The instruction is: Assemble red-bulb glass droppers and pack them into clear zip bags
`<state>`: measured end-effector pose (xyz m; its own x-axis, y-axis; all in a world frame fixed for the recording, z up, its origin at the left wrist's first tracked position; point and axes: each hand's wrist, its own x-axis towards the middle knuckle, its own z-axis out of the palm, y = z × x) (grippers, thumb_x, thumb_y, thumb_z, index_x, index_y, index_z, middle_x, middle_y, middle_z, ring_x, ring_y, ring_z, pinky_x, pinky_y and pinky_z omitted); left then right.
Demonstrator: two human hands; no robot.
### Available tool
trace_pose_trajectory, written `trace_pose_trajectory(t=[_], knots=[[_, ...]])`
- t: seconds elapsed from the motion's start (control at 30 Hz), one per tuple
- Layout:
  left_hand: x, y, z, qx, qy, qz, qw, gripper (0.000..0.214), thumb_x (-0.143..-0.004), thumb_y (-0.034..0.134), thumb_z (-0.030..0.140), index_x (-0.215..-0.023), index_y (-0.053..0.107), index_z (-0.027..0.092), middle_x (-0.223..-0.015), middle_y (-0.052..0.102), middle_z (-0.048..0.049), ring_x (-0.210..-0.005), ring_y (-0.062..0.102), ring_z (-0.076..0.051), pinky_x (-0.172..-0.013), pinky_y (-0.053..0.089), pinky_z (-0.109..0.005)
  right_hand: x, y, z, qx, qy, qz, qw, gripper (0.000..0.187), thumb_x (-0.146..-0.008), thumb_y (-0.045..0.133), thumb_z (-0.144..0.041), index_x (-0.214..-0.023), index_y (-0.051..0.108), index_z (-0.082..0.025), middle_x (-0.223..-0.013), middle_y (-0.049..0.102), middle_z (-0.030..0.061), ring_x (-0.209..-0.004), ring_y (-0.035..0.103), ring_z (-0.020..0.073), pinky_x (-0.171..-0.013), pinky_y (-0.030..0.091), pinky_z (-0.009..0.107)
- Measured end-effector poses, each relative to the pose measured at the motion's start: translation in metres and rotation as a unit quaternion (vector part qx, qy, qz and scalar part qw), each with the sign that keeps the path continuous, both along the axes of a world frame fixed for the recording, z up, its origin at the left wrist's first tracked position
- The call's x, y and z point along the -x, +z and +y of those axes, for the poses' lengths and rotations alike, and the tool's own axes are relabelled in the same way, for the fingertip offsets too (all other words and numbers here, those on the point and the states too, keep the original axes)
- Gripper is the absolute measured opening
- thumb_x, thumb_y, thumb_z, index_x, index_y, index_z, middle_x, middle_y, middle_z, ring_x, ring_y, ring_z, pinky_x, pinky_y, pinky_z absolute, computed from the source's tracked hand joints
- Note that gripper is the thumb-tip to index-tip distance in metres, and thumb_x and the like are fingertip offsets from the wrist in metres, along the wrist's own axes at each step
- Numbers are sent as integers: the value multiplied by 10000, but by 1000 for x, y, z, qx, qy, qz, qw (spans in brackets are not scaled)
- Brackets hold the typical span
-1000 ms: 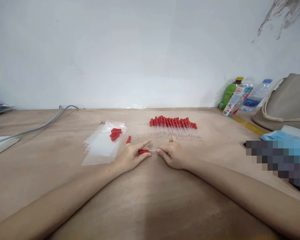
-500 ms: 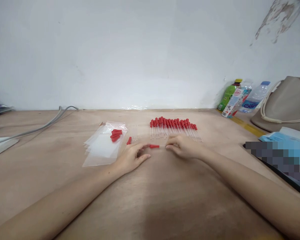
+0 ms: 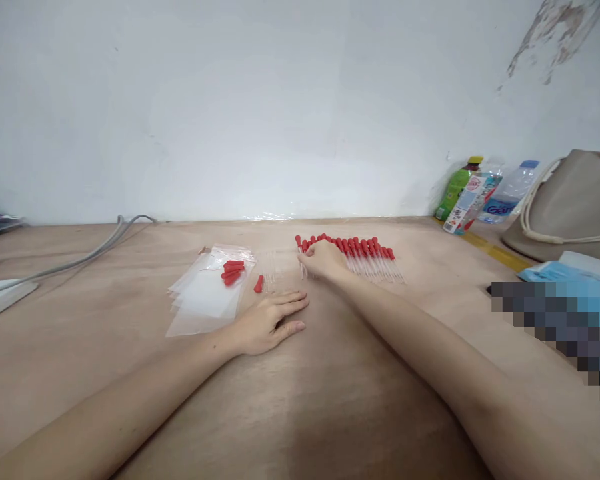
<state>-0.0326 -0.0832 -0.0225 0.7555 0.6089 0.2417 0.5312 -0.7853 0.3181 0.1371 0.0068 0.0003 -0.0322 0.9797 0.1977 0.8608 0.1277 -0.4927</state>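
My right hand (image 3: 325, 260) is over the left end of a row of droppers (image 3: 363, 248) with red rubber bulbs and thin clear tubes. Its fingers pinch the leftmost dropper (image 3: 298, 240), whose bulb points toward the wall; the hand hides part of the row. My left hand (image 3: 273, 323) lies flat on the table, fingers stretched out, with nothing in it. Just beyond it are a loose red bulb (image 3: 259, 284) and several bare clear tubes (image 3: 271, 267). Several more red bulbs (image 3: 232, 272) rest on fanned-out clear plastic bags (image 3: 200, 293).
Bottles (image 3: 457, 190) and a carton (image 3: 464, 205) stand at the back right beside a beige bag (image 3: 565, 207). A blue face mask (image 3: 555, 272) lies at the right, near a blurred-out dark object. A grey cable (image 3: 87, 250) crosses the table at left.
My right hand has moved left and away from me to the row's left end, carrying the dropper that was between my hands. The left hand has let go of its bulb and flattened.
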Motion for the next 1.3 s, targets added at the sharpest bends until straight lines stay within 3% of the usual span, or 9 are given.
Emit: trace_pose_trajectory(t=[0.2,0.5,0.6,0.73,0.83,1.03,1.17,1.3], knots=[[0,1,-1,10,8,2,1000,431,-865,425,346,-1260,443,173,-1303,445,-100,-1226,378,-205,-1019,322,-389,23,-8,8,3,-36,-79,996,247,-755,495,-284,-918,646,-177,-885,660,108,-840,607,238,-660,433,305],[0,-2,-2,-9,14,-12,1000,386,-858,435,331,-1206,493,176,-1252,498,-93,-1163,446,-205,-973,368,-362,19,-15,6,-11,-44,-87,995,314,-757,474,-402,-878,639,-164,-889,649,120,-864,594,249,-678,426,324],[2,-1,-1,-74,97,-54,991,239,-838,459,311,-976,596,172,-1006,607,-76,-949,555,-195,-849,436,-339,22,-14,2,-44,-33,-76,996,297,-771,444,-416,-845,632,-199,-850,656,75,-843,594,225,-683,423,317],[12,2,9,-187,253,-57,948,151,-814,458,294,-800,537,166,-822,546,-66,-829,520,-213,-758,429,-352,35,-12,-5,-64,0,-76,995,249,-780,439,-376,-820,632,-225,-835,658,46,-831,596,211,-683,424,312],[21,1,20,-182,311,-28,932,152,-806,455,317,-826,483,169,-837,518,-71,-846,504,-230,-735,425,-355,47,-9,-6,-36,7,-91,995,265,-776,452,-371,-839,643,-199,-866,657,79,-854,597,230,-681,432,320],[28,-3,28,-109,329,13,938,98,-833,380,259,-858,428,177,-817,535,-63,-764,534,-221,-636,423,-333,62,-4,-3,16,6,-98,995,263,-744,511,-284,-919,644,-139,-942,646,157,-857,608,231,-676,438,302],[28,-2,27,-147,334,-11,931,147,-823,388,212,-952,433,155,-883,530,-88,-794,538,-230,-644,433,-341,66,-2,-5,23,16,-107,994,253,-759,504,-259,-909,646,-113,-892,653,172,-847,611,229,-674,434,294],[25,-5,24,-202,299,-74,930,290,-842,392,197,-1127,411,149,-900,486,-79,-814,527,-200,-688,449,-317,56,0,-18,6,29,-113,993,246,-805,456,-259,-896,628,-108,-893,648,169,-834,606,236,-656,423,300]])
